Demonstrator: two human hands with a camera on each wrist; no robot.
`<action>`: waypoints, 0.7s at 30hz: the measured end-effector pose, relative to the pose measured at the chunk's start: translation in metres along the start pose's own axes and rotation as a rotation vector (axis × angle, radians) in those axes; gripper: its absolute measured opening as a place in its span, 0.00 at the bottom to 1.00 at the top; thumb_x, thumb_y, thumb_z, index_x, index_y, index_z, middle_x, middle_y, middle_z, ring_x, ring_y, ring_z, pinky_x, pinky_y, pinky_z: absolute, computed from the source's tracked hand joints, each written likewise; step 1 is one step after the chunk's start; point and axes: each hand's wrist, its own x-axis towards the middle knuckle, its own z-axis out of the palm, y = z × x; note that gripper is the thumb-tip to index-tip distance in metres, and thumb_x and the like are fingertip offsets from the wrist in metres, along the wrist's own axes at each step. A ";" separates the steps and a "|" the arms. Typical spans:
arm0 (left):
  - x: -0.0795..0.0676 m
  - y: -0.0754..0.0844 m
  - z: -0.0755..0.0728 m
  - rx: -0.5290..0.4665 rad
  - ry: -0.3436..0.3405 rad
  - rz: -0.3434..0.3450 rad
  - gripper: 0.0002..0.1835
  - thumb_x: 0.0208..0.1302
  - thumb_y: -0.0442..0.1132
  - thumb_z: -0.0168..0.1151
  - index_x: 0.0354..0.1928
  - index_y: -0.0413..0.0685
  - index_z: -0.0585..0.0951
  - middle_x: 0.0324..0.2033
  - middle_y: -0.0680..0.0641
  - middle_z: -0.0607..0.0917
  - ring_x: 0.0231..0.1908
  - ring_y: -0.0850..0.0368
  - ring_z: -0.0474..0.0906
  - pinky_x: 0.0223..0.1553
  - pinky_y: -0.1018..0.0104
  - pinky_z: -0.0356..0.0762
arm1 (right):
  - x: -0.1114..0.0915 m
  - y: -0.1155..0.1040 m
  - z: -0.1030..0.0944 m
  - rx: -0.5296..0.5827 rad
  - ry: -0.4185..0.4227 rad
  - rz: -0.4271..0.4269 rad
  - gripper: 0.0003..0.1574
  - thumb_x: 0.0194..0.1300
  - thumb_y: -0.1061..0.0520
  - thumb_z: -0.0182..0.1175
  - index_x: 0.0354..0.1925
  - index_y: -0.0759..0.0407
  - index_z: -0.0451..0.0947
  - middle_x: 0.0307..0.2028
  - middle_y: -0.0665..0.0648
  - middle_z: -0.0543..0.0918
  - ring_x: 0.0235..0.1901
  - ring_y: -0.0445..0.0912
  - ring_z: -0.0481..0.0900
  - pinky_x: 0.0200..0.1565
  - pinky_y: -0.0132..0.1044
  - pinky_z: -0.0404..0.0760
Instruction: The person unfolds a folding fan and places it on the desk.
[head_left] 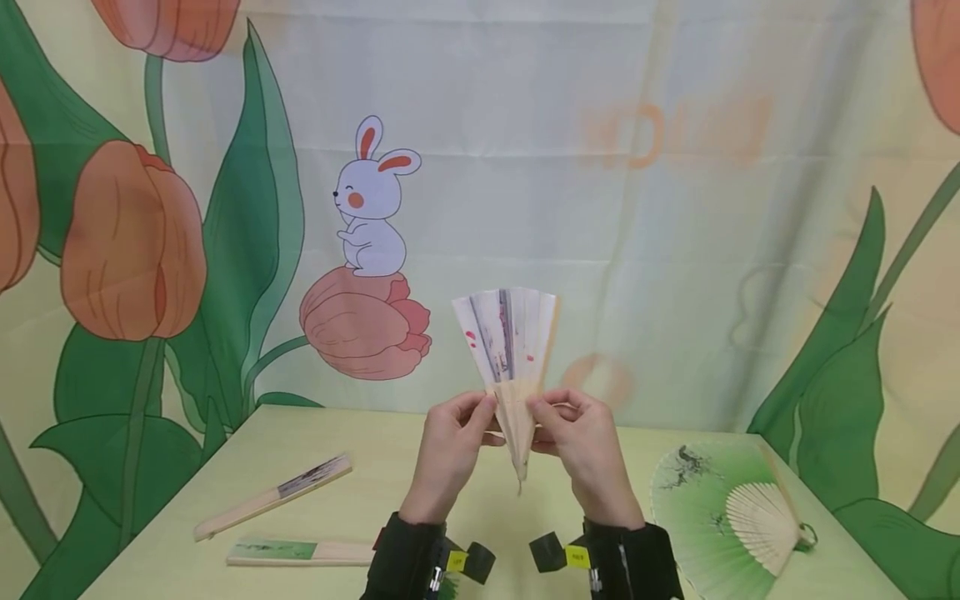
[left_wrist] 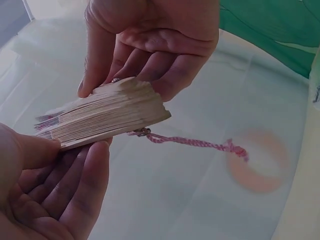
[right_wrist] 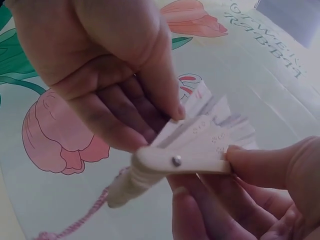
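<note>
White fan (head_left: 513, 379) pinched by my left hand (head_left: 452, 450) and right hand (head_left: 588, 450).
Likely light, leaf (head_left: 487, 329) easily torn; best held by the stiff-looking ribs (head_left: 515, 412).

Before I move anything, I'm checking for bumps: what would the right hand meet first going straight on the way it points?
The partly opened fan, which the right hand pinches. Past it, the line seems to lead toward the printed backdrop, though depth is unclear.
</note>
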 end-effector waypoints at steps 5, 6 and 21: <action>0.001 0.000 -0.004 -0.033 0.005 -0.014 0.14 0.71 0.38 0.58 0.50 0.35 0.82 0.38 0.40 0.84 0.36 0.48 0.83 0.40 0.63 0.82 | 0.001 -0.001 -0.003 0.013 -0.006 0.023 0.13 0.68 0.58 0.62 0.43 0.67 0.73 0.34 0.60 0.85 0.27 0.50 0.85 0.34 0.40 0.84; 0.001 0.000 -0.004 -0.039 0.004 -0.012 0.14 0.71 0.38 0.58 0.51 0.35 0.81 0.38 0.40 0.84 0.37 0.48 0.83 0.40 0.63 0.82 | 0.001 -0.001 -0.003 0.011 -0.006 0.023 0.13 0.69 0.58 0.62 0.43 0.67 0.73 0.34 0.61 0.85 0.27 0.50 0.85 0.34 0.40 0.84; 0.004 0.002 -0.011 -0.146 0.052 -0.050 0.13 0.72 0.35 0.56 0.53 0.35 0.76 0.42 0.40 0.86 0.40 0.45 0.84 0.38 0.60 0.83 | 0.002 -0.002 -0.010 -0.041 0.011 0.049 0.12 0.72 0.55 0.58 0.42 0.63 0.69 0.22 0.56 0.73 0.18 0.46 0.72 0.24 0.33 0.72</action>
